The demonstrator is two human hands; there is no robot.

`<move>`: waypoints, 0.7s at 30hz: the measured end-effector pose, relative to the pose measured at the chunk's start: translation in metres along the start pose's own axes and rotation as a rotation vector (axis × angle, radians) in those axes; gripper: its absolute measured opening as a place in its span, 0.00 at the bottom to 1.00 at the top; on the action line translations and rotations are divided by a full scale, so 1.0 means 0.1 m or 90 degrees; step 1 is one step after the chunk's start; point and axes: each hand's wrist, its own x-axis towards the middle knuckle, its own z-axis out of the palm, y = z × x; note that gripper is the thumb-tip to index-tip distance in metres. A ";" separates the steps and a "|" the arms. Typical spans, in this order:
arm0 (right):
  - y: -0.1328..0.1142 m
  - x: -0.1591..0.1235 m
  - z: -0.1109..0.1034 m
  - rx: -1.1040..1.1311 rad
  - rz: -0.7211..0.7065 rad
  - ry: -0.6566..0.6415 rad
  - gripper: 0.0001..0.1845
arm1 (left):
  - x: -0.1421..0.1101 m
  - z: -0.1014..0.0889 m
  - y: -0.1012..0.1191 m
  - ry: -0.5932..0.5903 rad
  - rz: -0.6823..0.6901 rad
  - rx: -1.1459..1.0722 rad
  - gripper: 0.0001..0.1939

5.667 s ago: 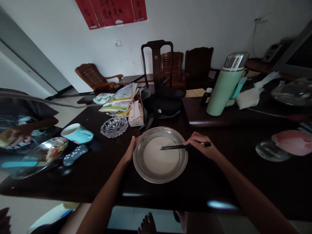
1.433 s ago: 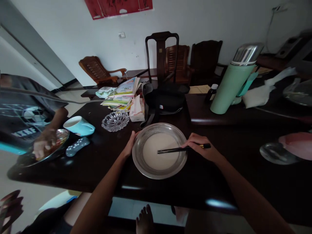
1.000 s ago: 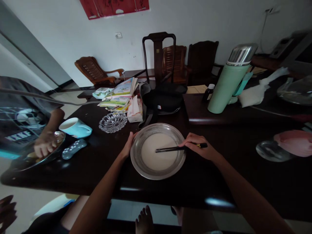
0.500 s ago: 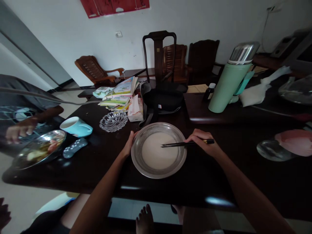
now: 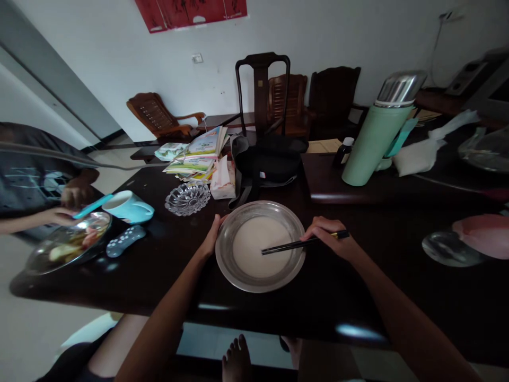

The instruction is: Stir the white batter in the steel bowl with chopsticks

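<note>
A wide metal bowl (image 5: 226, 268) stands on the dark table in front of me, partly filled with a milky white liquid (image 5: 254, 239). My left hand (image 5: 212, 237) grips the bowl's left rim, its fingers partly hidden by the wall. In my right hand (image 5: 328, 234), above the bowl's right edge, is a pair of black chopsticks (image 5: 288, 245). Their tips dip into the white liquid near its middle, slanting down to the left.
Left: a person (image 5: 35, 175) at a metal bowl of food (image 5: 71, 249), a blue mug (image 5: 129, 207) and a grey remote-like object (image 5: 125, 241). Behind: a glass dish (image 5: 187, 199), tissue pack (image 5: 223, 179), black bag (image 5: 274, 162). Right: a green thermos (image 5: 376, 140) and pink container (image 5: 483, 236).
The chopsticks have shifted slightly downward in the liquid, their tips now together. At left, the other person's hands have moved, and one now holds a blue object over the food bowl.
</note>
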 end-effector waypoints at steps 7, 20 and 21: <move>0.03 0.01 -0.01 -0.031 -0.008 0.042 0.17 | 0.00 0.02 0.02 -0.011 0.006 -0.004 0.41; 0.03 0.00 0.00 -0.003 -0.015 0.038 0.19 | 0.01 -0.01 0.00 -0.022 0.003 -0.009 0.41; 0.03 0.00 0.01 0.004 -0.018 0.018 0.19 | 0.01 -0.02 -0.01 -0.020 0.000 -0.008 0.41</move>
